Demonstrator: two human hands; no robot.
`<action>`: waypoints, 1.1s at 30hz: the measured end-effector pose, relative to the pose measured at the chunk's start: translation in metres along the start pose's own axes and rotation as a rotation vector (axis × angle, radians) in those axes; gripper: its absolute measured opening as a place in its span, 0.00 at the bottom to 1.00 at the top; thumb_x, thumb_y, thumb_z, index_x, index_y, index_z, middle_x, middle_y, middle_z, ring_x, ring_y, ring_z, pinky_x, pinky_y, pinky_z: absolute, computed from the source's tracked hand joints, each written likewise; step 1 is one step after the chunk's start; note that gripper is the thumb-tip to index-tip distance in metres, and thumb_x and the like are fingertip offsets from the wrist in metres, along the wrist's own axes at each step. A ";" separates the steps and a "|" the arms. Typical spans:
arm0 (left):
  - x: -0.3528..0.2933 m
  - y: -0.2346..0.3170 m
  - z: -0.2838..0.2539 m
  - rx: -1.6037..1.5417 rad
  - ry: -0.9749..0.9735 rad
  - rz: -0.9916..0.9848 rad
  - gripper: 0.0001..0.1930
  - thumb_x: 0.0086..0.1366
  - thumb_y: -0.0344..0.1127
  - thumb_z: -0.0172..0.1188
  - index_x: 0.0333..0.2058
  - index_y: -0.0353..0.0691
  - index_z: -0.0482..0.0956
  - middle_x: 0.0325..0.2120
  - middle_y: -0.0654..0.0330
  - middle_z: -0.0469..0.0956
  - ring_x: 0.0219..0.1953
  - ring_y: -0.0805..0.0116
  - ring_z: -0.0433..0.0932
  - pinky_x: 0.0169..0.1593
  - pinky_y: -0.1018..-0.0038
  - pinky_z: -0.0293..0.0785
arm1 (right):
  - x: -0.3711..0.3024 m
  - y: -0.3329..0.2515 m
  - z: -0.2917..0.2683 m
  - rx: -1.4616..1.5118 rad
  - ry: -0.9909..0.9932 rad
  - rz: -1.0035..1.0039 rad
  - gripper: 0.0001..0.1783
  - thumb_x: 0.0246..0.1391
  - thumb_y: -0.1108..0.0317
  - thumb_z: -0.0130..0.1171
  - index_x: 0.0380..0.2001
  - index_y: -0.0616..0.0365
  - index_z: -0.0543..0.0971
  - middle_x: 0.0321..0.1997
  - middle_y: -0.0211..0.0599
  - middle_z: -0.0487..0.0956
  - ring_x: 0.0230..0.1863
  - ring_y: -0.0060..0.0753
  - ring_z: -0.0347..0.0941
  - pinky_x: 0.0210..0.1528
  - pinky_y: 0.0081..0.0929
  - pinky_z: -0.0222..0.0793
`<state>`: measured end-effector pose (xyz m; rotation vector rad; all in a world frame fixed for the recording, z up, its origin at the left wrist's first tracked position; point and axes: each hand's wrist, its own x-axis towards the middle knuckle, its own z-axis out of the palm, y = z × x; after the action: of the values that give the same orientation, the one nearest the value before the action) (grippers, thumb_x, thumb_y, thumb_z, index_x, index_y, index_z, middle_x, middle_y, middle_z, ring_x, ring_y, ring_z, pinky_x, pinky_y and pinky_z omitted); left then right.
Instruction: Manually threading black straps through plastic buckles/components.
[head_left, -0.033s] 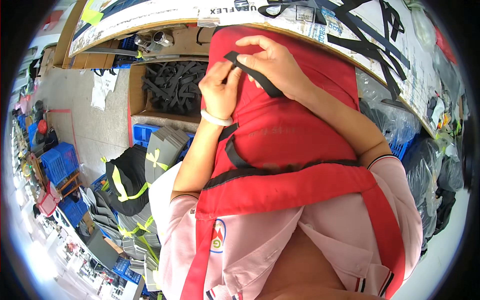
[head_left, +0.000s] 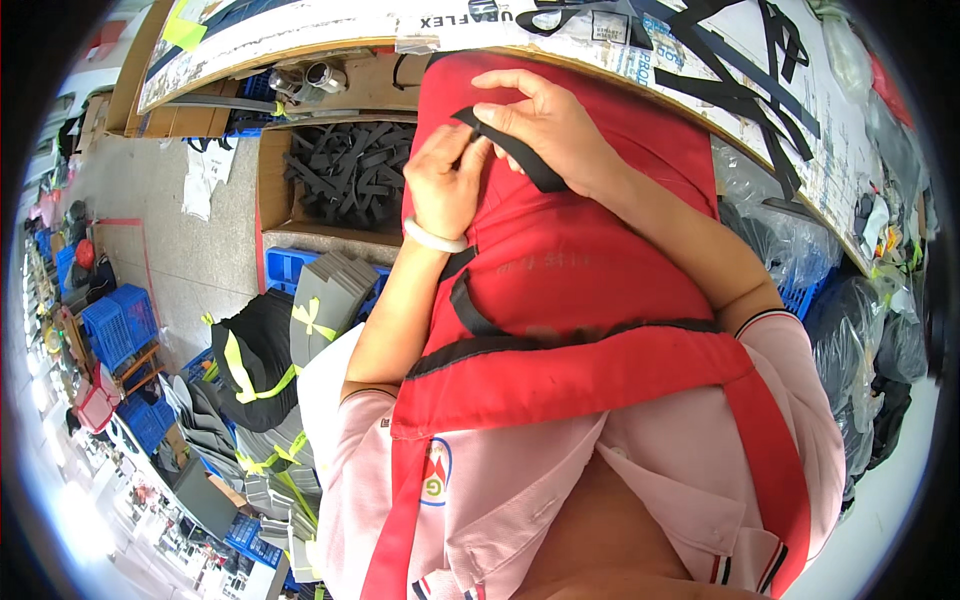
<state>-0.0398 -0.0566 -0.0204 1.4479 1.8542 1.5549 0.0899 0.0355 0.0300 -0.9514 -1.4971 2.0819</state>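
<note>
Over the red apron [head_left: 590, 250] on my lap, my two hands meet at a short black strap [head_left: 538, 172]. My right hand [head_left: 560, 130] pinches the strap near its upper end, between thumb and fingers, while its lower end hangs below the palm. My left hand [head_left: 443, 185], with a white bracelet at the wrist, is closed, its fingertips pressed together against the strap's left edge. Whether anything small lies between those left fingertips is hidden.
Left of my lap, a cardboard box [head_left: 272, 185] holds many short black straps. A worktable [head_left: 560, 45] crosses the front, with longer black straps [head_left: 735, 100] on its right. Grey bundles [head_left: 335, 290] tied in yellow stand at my left; plastic bags [head_left: 850, 330] lie at right.
My left hand has shifted slightly to the right, nearer my right hand. The strap has tilted a little, and both hands stay at it.
</note>
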 end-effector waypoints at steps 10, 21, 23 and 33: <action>0.004 0.007 -0.012 -1.209 -0.202 -0.792 0.12 0.68 0.31 0.52 0.44 0.27 0.75 0.34 0.54 0.79 0.30 0.69 0.76 0.27 0.77 0.74 | 0.011 0.018 -0.025 0.006 -0.118 -0.017 0.09 0.60 0.66 0.56 0.39 0.60 0.78 0.35 0.26 0.77 0.37 0.15 0.72 0.41 0.16 0.67; 0.006 0.004 -0.004 -0.864 -0.004 -0.687 0.10 0.64 0.31 0.59 0.40 0.28 0.79 0.31 0.54 0.80 0.24 0.67 0.80 0.20 0.81 0.73 | -0.011 -0.016 -0.012 -0.416 0.097 -0.473 0.09 0.56 0.68 0.58 0.25 0.61 0.74 0.20 0.24 0.71 0.22 0.12 0.62 0.23 0.17 0.58; 0.008 0.007 -0.004 -0.846 -0.003 -0.650 0.11 0.64 0.31 0.59 0.40 0.28 0.79 0.29 0.55 0.80 0.24 0.69 0.80 0.20 0.82 0.72 | -0.003 -0.004 -0.027 -0.397 -0.144 -0.066 0.12 0.59 0.66 0.57 0.23 0.58 0.73 0.18 0.18 0.65 0.19 0.08 0.57 0.21 0.14 0.51; 0.007 0.011 -0.001 -0.726 -0.055 -0.565 0.09 0.63 0.27 0.59 0.41 0.29 0.80 0.21 0.59 0.78 0.16 0.77 0.71 0.20 0.84 0.65 | 0.004 0.009 -0.027 -0.140 -0.091 0.061 0.12 0.59 0.62 0.56 0.25 0.58 0.75 0.18 0.22 0.69 0.15 0.11 0.59 0.17 0.13 0.52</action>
<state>-0.0379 -0.0529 -0.0079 0.5724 1.2768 1.5998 0.1077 0.0527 0.0150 -0.9757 -1.6987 2.1114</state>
